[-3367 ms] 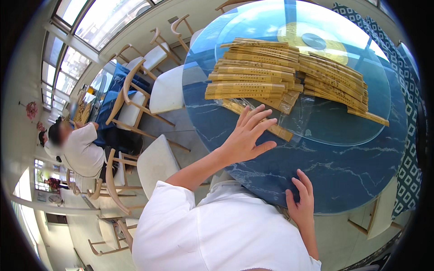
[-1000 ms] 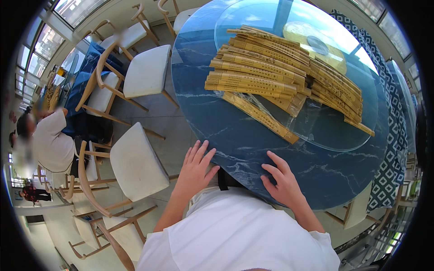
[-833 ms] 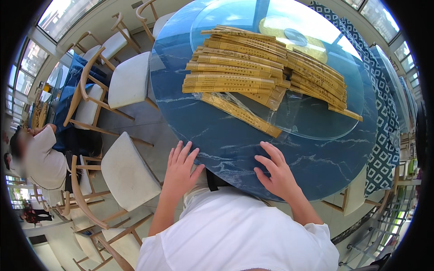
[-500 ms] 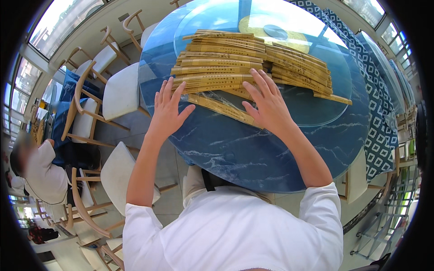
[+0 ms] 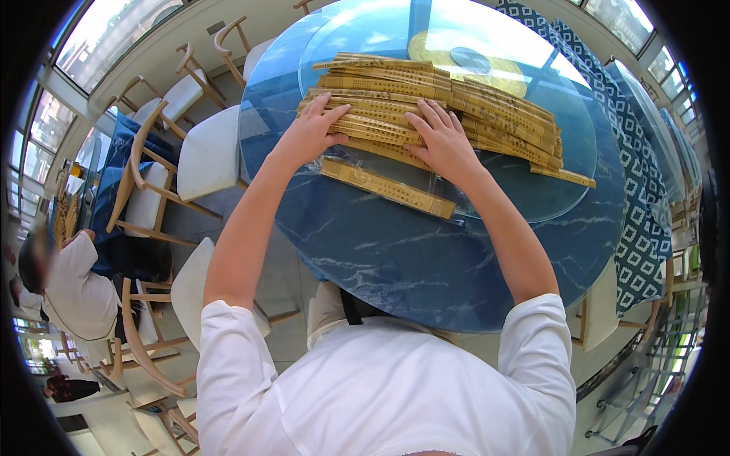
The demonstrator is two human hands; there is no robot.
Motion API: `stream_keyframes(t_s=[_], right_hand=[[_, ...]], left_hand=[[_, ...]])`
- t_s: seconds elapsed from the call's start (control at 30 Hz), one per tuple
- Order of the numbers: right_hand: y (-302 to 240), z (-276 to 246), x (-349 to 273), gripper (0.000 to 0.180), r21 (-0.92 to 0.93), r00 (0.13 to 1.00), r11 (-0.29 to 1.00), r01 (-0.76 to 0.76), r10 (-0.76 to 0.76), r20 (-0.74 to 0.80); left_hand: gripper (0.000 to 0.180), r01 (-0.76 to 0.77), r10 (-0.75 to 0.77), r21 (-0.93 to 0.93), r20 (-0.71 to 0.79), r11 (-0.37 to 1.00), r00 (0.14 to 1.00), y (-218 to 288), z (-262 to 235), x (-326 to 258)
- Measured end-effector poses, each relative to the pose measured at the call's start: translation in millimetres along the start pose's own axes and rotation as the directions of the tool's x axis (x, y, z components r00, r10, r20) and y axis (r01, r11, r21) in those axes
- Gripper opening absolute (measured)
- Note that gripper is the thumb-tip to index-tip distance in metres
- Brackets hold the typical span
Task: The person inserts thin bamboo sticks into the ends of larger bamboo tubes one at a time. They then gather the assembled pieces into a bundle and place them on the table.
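Long, narrow golden-brown packets with dark printing lie heaped in two overlapping stacks on a round blue table (image 5: 365, 258). My left hand (image 5: 308, 135) rests on the left end of the left stack (image 5: 384, 95), its fingers laid over the packets and the thumb apart. On that stack's right end lies my right hand (image 5: 445, 144), fingers spread and thumb stretched out to the left. Neither hand has lifted a packet. The right stack (image 5: 509, 121) fans out beyond my right hand. A single packet in clear wrap (image 5: 388, 188) sits apart, nearer to me.
Under the stacks is a round glass turntable (image 5: 563, 190). Light-seated wooden chairs (image 5: 209, 156) stand at the left, and a person in white (image 5: 80, 285) sits beyond them. Blue-and-white patterned cloth (image 5: 642, 258) hangs at the right, beside a wheeled metal rack (image 5: 646, 380).
Both hands have come down onto the left stack, the left one moving up and forward. The single packet in front is now uncovered, its right end showing clear of my right hand.
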State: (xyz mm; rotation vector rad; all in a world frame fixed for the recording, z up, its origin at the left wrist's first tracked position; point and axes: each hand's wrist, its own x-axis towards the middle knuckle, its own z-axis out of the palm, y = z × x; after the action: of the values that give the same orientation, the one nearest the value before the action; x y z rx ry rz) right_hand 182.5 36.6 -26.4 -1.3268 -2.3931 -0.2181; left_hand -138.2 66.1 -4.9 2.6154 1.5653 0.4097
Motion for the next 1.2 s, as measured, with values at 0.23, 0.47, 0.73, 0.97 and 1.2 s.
stream_keyframes(t_s=[0.23,0.47,0.73,0.97,1.2], right_hand=[[8,5,22,0.068,-0.186,1.0,0.982,0.021,-0.023,-0.008],[-2,-8,22,0.072,-0.076,0.997,0.996,-0.037,0.042,0.071],[-68,-55,-49,0.073,0.048,0.984,0.999,0.01,-0.018,0.175],[-57,-21,-72,0.041,0.007,0.987,0.993,0.118,-0.116,-0.112],[-42,-38,-49,0.025,0.145,0.995,0.989,0.037,-0.022,-0.099]], left_hand=[[0.07,0.049,-0.049,-0.004,-0.008,0.999,0.999,-5,2,25],[0.095,0.241,-0.251,-0.072,-0.297,0.968,0.921,-13,29,-9],[0.096,0.411,-0.53,-0.695,0.051,0.59,0.846,-28,31,-51],[0.035,0.408,-0.444,-0.912,0.38,-0.034,0.812,-36,22,-48],[0.014,0.317,-0.344,-0.911,0.396,-0.265,0.851,-36,20,-48]])
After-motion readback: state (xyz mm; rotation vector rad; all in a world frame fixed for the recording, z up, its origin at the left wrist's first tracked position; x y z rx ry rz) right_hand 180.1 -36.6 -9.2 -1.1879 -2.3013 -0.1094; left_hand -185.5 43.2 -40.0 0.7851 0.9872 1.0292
